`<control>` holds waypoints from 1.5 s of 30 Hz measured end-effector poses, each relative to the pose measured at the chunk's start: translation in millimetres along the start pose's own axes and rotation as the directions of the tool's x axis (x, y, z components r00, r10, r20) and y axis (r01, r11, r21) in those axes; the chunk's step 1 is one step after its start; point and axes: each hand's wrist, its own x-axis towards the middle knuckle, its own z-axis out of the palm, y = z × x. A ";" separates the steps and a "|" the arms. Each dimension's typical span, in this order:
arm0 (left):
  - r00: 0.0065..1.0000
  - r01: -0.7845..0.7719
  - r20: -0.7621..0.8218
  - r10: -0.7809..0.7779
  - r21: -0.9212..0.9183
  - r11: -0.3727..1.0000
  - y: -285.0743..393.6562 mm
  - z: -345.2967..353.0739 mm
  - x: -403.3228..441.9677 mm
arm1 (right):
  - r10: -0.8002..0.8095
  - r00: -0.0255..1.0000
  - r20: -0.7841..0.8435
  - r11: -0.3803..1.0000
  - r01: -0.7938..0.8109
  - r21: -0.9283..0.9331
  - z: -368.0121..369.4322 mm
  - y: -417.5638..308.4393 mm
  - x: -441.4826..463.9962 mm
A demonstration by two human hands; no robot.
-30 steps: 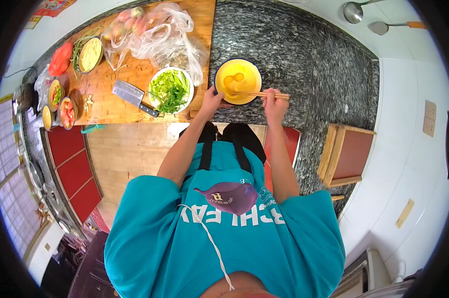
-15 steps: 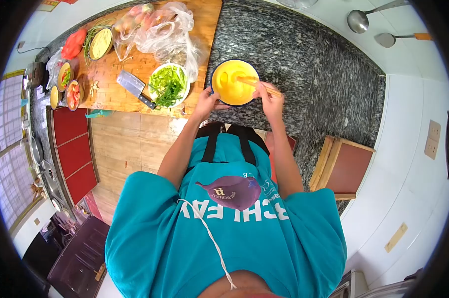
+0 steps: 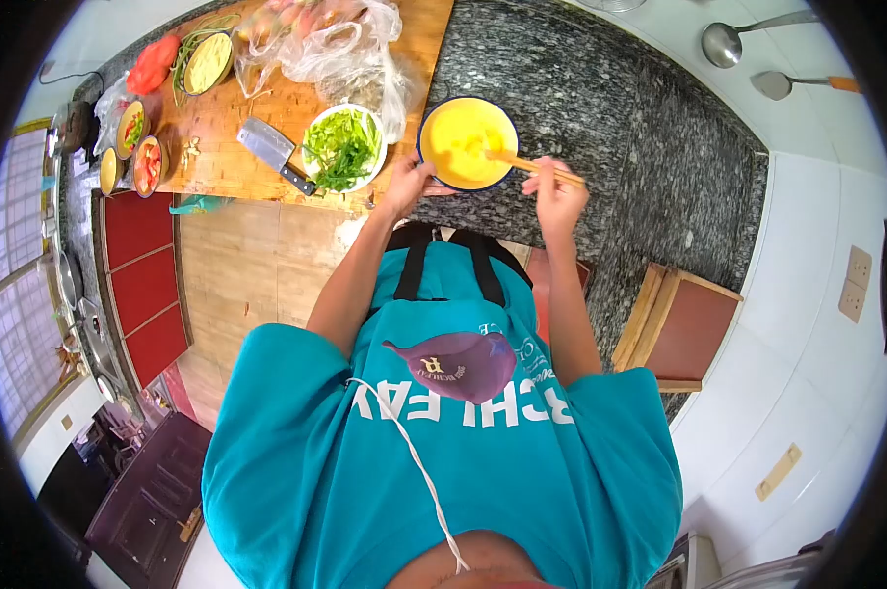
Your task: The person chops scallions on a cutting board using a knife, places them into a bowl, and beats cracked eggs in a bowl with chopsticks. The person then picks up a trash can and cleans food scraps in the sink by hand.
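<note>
A dark-rimmed bowl [image 3: 421, 147] with yellow liquid, which looks like beaten egg, sits at the front of the dark stone counter. My left hand [image 3: 409, 187] grips its left rim, thumb at the edge and fingers underneath. Wooden chopsticks [image 3: 534, 167] are pinched in my right hand [image 3: 558, 196], their tips dipped in the yellow liquid near the bowl's middle. Left of the bowl, a white bowl [image 3: 379, 167] of chopped greens [image 3: 343, 147] stands on the wooden board. Beside it lies a cleaver [image 3: 270, 145] with a black handle.
Plastic bags [image 3: 350, 44] lie on the wooden board [image 3: 223, 128]. Small bowls of cut food, including red pieces [image 3: 149, 165], stand at the left. A ladle [image 3: 723, 44] and a spatula [image 3: 775, 85] hang on the right wall. A wooden-edged cabinet door [image 3: 694, 324] juts out at lower right.
My right hand has shifted right with the chopsticks, whose tips have moved across the yellow liquid. The bowl and counter appear slightly higher in view. My left hand keeps its grip.
</note>
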 end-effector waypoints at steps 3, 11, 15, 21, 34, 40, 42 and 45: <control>1.000 0.014 0.005 -0.014 0.050 0.999 8.3 1.0 -0.1 | 0.032 0.998 0.060 0.999 -0.030 -0.027 3.3 7.4 -1.5; 1.000 0.013 -0.002 -0.013 0.036 0.999 13.3 -3.3 -8.7 | -0.109 0.994 -0.005 0.991 0.109 0.080 20.7 9.3 2.8; 1.000 0.017 -0.005 -0.017 0.011 1.000 12.4 -5.2 -12.5 | -0.106 0.994 0.015 0.994 0.105 0.027 27.4 0.2 7.1; 1.000 -0.010 -0.020 0.010 -0.021 1.000 3.4 -16.3 -8.4 | 0.070 0.987 0.147 0.994 -0.081 0.071 32.3 6.9 5.6; 0.999 0.031 -0.036 -0.030 0.019 0.999 12.2 -13.8 -13.1 | 0.096 0.986 0.133 0.995 -0.090 -0.052 29.4 10.3 16.1; 0.999 0.028 0.017 -0.027 -0.019 0.999 11.2 -11.5 -8.1 | 0.000 0.998 0.060 0.993 0.007 -0.118 22.0 6.0 13.1; 0.999 0.038 0.030 -0.038 -0.005 0.999 11.2 -14.1 -5.7 | 0.045 0.989 0.139 0.999 -0.047 0.005 24.9 10.9 11.6; 0.999 0.037 0.029 -0.037 0.010 0.999 11.6 -10.7 -7.2 | 0.192 0.962 0.195 0.980 -0.198 0.014 17.4 14.1 12.8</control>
